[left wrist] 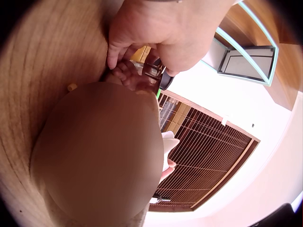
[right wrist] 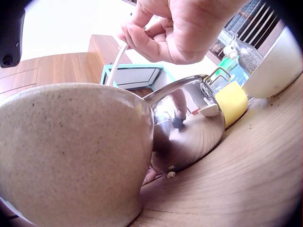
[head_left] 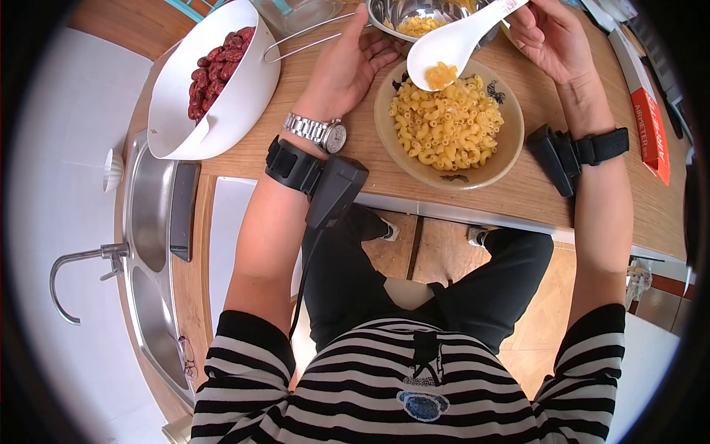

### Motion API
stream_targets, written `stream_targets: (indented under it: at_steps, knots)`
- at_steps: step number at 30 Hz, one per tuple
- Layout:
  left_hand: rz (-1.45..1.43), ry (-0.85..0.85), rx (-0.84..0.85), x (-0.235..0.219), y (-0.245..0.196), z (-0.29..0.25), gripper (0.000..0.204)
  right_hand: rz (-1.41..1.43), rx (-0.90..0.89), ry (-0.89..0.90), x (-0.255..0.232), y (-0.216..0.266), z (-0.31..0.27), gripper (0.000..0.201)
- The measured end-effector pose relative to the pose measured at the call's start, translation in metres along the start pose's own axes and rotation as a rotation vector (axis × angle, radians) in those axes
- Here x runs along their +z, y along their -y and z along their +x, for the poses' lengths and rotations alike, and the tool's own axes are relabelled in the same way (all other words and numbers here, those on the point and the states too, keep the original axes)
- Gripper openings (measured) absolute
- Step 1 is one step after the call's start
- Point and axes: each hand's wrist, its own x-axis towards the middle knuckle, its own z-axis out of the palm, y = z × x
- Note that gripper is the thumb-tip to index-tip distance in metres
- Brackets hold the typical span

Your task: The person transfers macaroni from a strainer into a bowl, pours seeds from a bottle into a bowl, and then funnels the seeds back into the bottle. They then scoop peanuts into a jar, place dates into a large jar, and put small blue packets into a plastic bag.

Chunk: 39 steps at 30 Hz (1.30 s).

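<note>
My left hand (head_left: 347,74) holds a shiny steel bowl (head_left: 381,16), thumb at its near rim and fingers underneath. Some macaroni (head_left: 420,27) lies inside it. Pinched by the handle in my right hand (head_left: 558,44) is a white spoon (head_left: 462,41). A few macaroni pieces (head_left: 441,75) sit in its scoop, over the far side of a beige bowl (head_left: 392,152). That bowl is heaped with yellow macaroni (head_left: 451,126). In the right wrist view the steel bowl (right wrist: 189,132) leans on its side behind the beige bowl (right wrist: 71,151).
At left stands a white container (head_left: 244,111) of dried red dates (head_left: 220,70). Beyond it is a steel sink (head_left: 148,207) with a tap (head_left: 89,255). A red-and-white box (head_left: 651,133) lies at right. One loose macaroni piece (right wrist: 171,175) is on the wooden counter (right wrist: 227,184).
</note>
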Motion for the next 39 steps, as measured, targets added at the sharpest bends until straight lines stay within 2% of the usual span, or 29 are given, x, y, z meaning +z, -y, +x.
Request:
stream_targets:
  at_steps: [7, 11, 14, 16, 17, 19, 29, 32, 35, 37, 39]
  knots:
    - [-0.020, 0.011, 0.010, 0.001, 0.000, -0.001, 0.041, -0.022, -0.076, 0.138, 0.001, -0.002, -0.002, 0.024]
    - [-0.035, 0.021, 0.028, 0.003, 0.000, 0.000, 0.040, -0.022, -0.066, 0.138, 0.001, -0.002, -0.002, 0.025]
    - [-0.036, 0.017, 0.011, 0.001, 0.001, 0.001, 0.040, 0.035, -0.081, 0.032, 0.003, -0.002, 0.000, 0.026]
    - [-0.030, 0.015, 0.004, -0.004, 0.002, 0.004, 0.039, 0.102, -0.066, -0.115, 0.009, -0.002, 0.002, 0.025]
    - [-0.023, 0.014, -0.002, -0.004, 0.002, 0.004, 0.038, 0.102, -0.066, -0.115, 0.009, 0.000, 0.002, 0.025]
    - [-0.025, 0.009, 0.004, -0.004, 0.002, 0.003, 0.037, 0.015, -0.054, -0.227, 0.009, 0.002, 0.003, 0.023]
    - [-0.018, -0.011, 0.007, -0.004, 0.002, 0.003, 0.035, -0.033, -0.090, -0.309, 0.003, 0.001, 0.005, 0.022]
    - [-0.020, -0.004, 0.006, -0.005, 0.002, 0.003, 0.035, -0.143, -0.127, -0.363, 0.003, -0.002, 0.005, 0.021]
    - [-0.019, -0.013, 0.005, -0.005, 0.002, 0.003, 0.034, -0.268, -0.094, -0.363, 0.007, -0.003, 0.005, 0.020]
    - [-0.022, -0.012, 0.005, -0.004, 0.002, 0.003, 0.034, -0.387, -0.069, -0.495, 0.013, -0.004, 0.007, 0.019]
    - [-0.025, -0.012, 0.005, -0.003, 0.001, 0.002, 0.034, -0.424, -0.020, -0.491, 0.008, -0.004, 0.005, 0.019]
